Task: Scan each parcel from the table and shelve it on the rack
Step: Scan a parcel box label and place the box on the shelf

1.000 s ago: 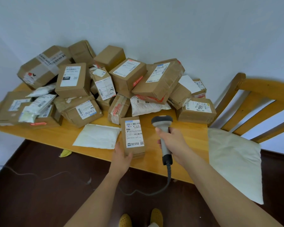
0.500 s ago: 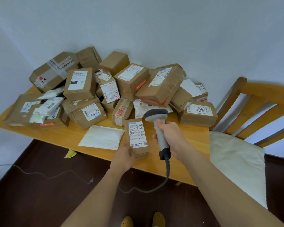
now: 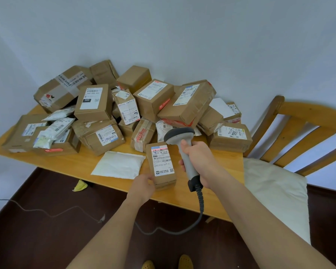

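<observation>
Head view: scanner over parcel

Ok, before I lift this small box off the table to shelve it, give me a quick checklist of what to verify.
1. Red scan line on the barcode of the small brown cardboard box: ok, it crosses the label's top.
2. Scan registered: cannot tell.
3. Left hand on the box: ok, at its near left corner.
4. Grey handheld barcode scanner secure: ok, right hand grips its handle.
5. Scanner's coiled cable clear of the box: ok, hangs off the wooden table edge.
6. Rack reachable: cannot tell, not in view.
</observation>
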A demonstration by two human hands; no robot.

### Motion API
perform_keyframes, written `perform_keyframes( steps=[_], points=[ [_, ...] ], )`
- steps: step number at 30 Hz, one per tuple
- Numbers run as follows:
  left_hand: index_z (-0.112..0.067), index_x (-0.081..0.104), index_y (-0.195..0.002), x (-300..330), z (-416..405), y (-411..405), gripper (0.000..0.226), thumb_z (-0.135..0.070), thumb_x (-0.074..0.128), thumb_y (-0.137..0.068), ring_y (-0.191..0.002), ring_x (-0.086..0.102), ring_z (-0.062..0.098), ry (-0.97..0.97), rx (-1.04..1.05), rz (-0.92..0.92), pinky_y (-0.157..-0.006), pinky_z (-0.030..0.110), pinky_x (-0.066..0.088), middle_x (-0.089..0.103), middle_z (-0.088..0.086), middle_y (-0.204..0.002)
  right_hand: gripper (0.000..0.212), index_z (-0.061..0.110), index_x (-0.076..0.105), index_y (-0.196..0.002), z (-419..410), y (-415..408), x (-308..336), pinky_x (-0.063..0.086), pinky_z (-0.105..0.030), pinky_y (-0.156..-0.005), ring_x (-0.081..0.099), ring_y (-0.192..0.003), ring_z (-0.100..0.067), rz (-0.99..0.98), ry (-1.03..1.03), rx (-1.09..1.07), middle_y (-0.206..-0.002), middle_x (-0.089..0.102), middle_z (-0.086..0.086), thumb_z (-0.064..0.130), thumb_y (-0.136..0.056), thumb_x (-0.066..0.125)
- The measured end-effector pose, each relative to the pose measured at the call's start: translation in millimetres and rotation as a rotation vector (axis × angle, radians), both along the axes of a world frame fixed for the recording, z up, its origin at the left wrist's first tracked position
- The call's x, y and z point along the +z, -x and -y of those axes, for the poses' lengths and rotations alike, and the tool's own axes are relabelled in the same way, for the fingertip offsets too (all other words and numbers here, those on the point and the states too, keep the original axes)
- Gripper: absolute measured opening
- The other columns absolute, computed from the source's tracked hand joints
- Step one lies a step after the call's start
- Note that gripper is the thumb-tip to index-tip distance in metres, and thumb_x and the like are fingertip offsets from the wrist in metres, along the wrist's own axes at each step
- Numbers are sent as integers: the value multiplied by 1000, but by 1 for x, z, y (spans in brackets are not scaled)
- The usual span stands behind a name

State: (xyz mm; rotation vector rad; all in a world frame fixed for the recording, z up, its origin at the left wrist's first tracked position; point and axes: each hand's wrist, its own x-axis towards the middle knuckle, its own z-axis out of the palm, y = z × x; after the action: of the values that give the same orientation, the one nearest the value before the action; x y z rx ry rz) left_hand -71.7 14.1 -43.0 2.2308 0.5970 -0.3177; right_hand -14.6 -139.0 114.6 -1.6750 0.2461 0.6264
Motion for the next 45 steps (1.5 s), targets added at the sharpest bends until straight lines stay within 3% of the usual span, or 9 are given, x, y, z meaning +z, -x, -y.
perform_keyframes(
  steps=[8, 12, 19, 26, 31, 35, 38, 41, 45],
  points=[
    [-12, 63, -122, 8, 0, -2, 40, 0, 42, -92, -119, 52, 21, -18, 41, -33, -90, 31, 50, 55, 7, -132, 16, 17, 53, -100, 2, 12, 17, 51, -29, -66, 57, -74, -16, 19, -9, 7, -94, 59, -7, 32, -102, 50],
    [-10, 63, -116, 14, 2, -7, 32, -3, 40, -95, -99, 53, 20, -39, 32, -52, -82, 29, 48, 58, 9, -123, 20, 12, 54, -106, 4, 15, 25, 50, -29, -63, 56, -72, -16, 24, -15, 21, -96, 57, -8, 31, -103, 50],
    [-5, 62, -120, 19, 4, -12, 32, -7, 40, -97, -96, 49, 17, -77, -28, -60, -79, 25, 40, 59, 10, -127, 19, 15, 52, -100, 9, 19, 36, 50, -28, -62, 56, -68, -15, 18, -1, 24, -92, 57, -9, 33, -102, 50],
    [-5, 62, -118, 26, 5, -14, 29, -9, 41, -98, -96, 52, 19, -83, -69, -97, -79, 26, 43, 62, 11, -123, 36, 8, 49, -126, 13, 21, 39, 51, -29, -62, 57, -64, -14, 19, 36, 21, -95, 58, -10, 35, -102, 50],
    [-7, 62, -115, 24, 6, -17, 25, -15, 44, -99, -93, 51, 17, -30, -49, -68, -77, 27, 41, 64, 11, -120, 34, 8, 54, -120, 17, 17, 35, 52, -29, -63, 58, -63, -14, 32, 4, 4, -93, 60, -11, 35, -100, 54],
    [-1, 53, -127, 22, 6, -18, 40, -30, 49, -100, -111, 55, 29, 143, 174, -73, -89, 33, 46, 59, 10, -118, 27, 5, 59, -108, 16, 10, 10, 48, -21, -48, 54, -48, -9, 16, -31, -59, -74, 60, -7, 22, -90, 71],
    [4, 46, -134, 6, -2, -22, 52, -28, 57, -96, -104, 52, 27, 310, 361, -112, -98, 44, 49, 54, 3, -101, 29, 1, 55, -114, 11, 0, -23, 49, -22, -47, 57, -51, -12, -116, -116, -164, -73, 60, -10, 5, -89, 69],
    [-2, 33, -147, -10, -11, -28, 61, -26, 56, -95, -120, 50, 29, 414, 456, -149, -103, 46, 46, 48, 11, -139, 23, 8, 53, -107, 1, -9, -61, 50, -25, -57, 61, -67, -20, -241, -175, -219, -79, 62, -13, -1, -89, 63],
    [-7, 32, -148, -34, -15, -38, 59, -24, 56, -97, -111, 56, 25, 636, 536, -112, -82, 36, 51, 57, 4, -126, 30, 15, 50, -109, -16, -13, -118, 54, -25, -58, 66, -73, -22, -317, -197, -257, -101, 67, -16, -3, -89, 62]
  ],
)
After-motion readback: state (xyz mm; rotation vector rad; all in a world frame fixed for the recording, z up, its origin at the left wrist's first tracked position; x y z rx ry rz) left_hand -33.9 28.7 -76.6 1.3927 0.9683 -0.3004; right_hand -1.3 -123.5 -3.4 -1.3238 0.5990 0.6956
